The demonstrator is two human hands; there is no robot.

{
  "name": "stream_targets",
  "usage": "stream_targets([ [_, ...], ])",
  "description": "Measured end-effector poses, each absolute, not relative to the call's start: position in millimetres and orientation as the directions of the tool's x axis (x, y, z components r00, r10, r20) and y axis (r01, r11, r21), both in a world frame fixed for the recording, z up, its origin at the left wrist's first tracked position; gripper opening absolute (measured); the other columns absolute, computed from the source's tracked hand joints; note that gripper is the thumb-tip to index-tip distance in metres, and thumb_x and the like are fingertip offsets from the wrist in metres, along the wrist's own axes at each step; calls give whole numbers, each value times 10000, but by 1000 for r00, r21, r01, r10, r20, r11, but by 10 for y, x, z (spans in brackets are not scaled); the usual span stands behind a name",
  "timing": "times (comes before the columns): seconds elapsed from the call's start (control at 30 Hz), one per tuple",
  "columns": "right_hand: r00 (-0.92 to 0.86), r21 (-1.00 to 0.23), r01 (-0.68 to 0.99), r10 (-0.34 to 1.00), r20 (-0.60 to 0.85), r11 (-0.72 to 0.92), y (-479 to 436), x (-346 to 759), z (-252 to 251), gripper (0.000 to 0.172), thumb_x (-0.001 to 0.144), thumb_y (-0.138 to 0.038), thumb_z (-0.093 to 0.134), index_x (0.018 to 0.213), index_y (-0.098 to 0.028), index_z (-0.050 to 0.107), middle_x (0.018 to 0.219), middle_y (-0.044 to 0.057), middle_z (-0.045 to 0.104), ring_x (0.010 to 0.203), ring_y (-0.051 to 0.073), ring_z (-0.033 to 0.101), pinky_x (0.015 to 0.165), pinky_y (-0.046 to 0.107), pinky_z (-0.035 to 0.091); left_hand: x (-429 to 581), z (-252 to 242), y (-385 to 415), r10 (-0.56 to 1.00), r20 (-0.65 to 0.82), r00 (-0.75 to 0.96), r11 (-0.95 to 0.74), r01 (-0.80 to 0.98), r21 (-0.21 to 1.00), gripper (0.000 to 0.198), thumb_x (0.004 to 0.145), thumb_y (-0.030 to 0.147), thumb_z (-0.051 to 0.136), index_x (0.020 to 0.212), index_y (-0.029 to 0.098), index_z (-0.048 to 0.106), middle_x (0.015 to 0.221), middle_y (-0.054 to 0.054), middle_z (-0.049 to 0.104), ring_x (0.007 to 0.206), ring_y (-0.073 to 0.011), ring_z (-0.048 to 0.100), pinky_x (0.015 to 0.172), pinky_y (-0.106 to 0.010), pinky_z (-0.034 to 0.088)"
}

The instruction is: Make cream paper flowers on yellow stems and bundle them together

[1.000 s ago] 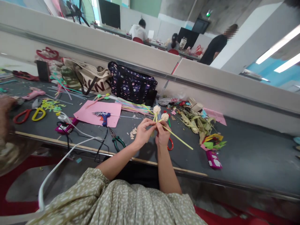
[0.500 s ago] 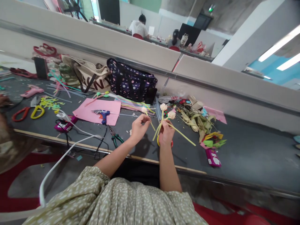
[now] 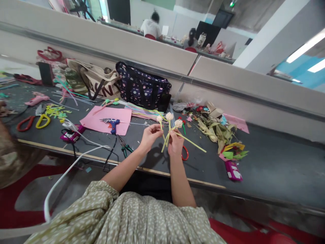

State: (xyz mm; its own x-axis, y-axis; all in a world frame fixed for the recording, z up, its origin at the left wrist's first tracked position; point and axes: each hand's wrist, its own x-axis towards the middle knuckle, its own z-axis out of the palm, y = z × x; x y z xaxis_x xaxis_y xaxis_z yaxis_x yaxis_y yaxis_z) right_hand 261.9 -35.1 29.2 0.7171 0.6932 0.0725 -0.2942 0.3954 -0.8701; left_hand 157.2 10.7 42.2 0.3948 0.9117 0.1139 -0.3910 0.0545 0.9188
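My left hand [image 3: 151, 137] pinches the thin yellow-green stem of a small cream artificial flower [image 3: 159, 118]. Close beside it, my right hand [image 3: 175, 142] is closed around the stems of two more artificial flowers [image 3: 169, 116], one of whose stems juts out to the lower right. The stems cross between the two hands, above the dark tabletop. Partly hidden below my right hand lies a red scissors handle [image 3: 185, 153]. Behind the flowers is a small red and green piece [image 3: 182, 123].
Left of my hands are pliers [image 3: 124, 146], a blue glue gun [image 3: 114, 126] on pink paper [image 3: 89, 117] and yellow-and-red scissors [image 3: 42, 120]. Bags [image 3: 143, 86] stand at the back. Dried husks [image 3: 218, 130] lie right, near a purple box [image 3: 233, 171]. A person's arm [image 3: 6, 135] shows far left.
My right hand has moved left with its two flowers, bringing them against the left hand's flower. The red scissors handle shows more now.
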Motion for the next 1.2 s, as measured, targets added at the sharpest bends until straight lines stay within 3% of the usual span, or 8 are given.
stream_targets([
  [0.37, 717, -865, -303, 694, 69, 400, -324, 2622, 169, 239, 589, -292, 759, 742, -170, 621, 706, -28, 654, 635, 90, 574, 690, 254, 485, 1651, 228, 40, 874, 331, 357, -286, -175, 942, 216, 698, 197, 678, 903, 178, 743, 791, -41, 668, 690, -136, 599, 648, -247, 471],
  [0.6, 714, -858, -285, 692, 107, 427, -334, 2629, 152, 225, 605, -293, 755, 754, -177, 633, 727, -24, 653, 657, 92, 583, 721, 267, 499, 1644, 227, -9, 844, 401, 355, -396, -91, 914, 218, 755, 211, 642, 946, 205, 747, 777, -35, 640, 690, -138, 590, 627, -239, 455],
  [1.0, 733, -846, -329, 678, 51, 419, -345, 2649, 95, 237, 595, -263, 762, 764, -169, 626, 738, -22, 665, 664, 96, 597, 723, 272, 495, 1814, 185, -162, 931, 290, 221, -233, -251, 940, 195, 759, 276, 674, 925, 175, 684, 857, -52, 679, 747, -148, 629, 693, -263, 507],
  [1.2, 742, -841, -342, 670, 32, 419, -345, 2636, 114, 222, 599, -269, 752, 756, -174, 628, 707, -28, 667, 636, 98, 597, 711, 274, 498, 1853, 186, -200, 942, 297, 156, -253, -251, 934, 133, 755, 280, 675, 840, 177, 685, 809, -29, 645, 737, -139, 616, 682, -254, 495],
])
